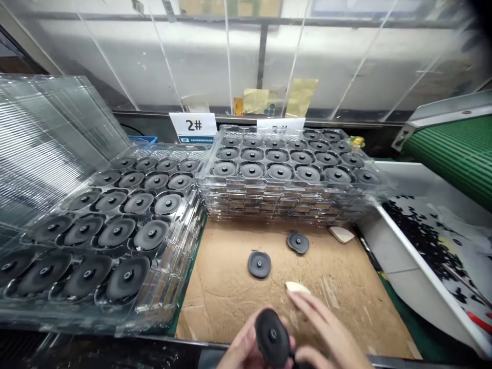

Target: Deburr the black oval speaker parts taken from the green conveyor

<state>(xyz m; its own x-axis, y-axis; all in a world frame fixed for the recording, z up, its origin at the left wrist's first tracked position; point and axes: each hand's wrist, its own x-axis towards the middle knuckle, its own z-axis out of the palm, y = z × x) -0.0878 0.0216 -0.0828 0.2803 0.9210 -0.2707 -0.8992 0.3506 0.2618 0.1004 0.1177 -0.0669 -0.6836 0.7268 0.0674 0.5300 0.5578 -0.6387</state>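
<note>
In the head view, my left hand (246,343) holds a black, rounded disc-shaped part (272,338) with a small raised hub at its centre. My right hand (326,328) is just to the right of it, fingers stretched out and apart. Its fingertips reach the near edge of a small off-white flat piece (298,288); whether they press on it I cannot tell. Further back on the cardboard sheet (219,292) lie two loose black discs, a nearer disc (260,264) and a farther disc (298,242). Something dark shows under my right thumb, too hidden to name.
Clear plastic trays of black discs stand stacked at left (154,233) and at the back (280,171). Another off-white piece (341,234) lies at the cardboard's far right. On the right are a white bin (415,277) of small black scraps and a green ribbed conveyor belt (457,143).
</note>
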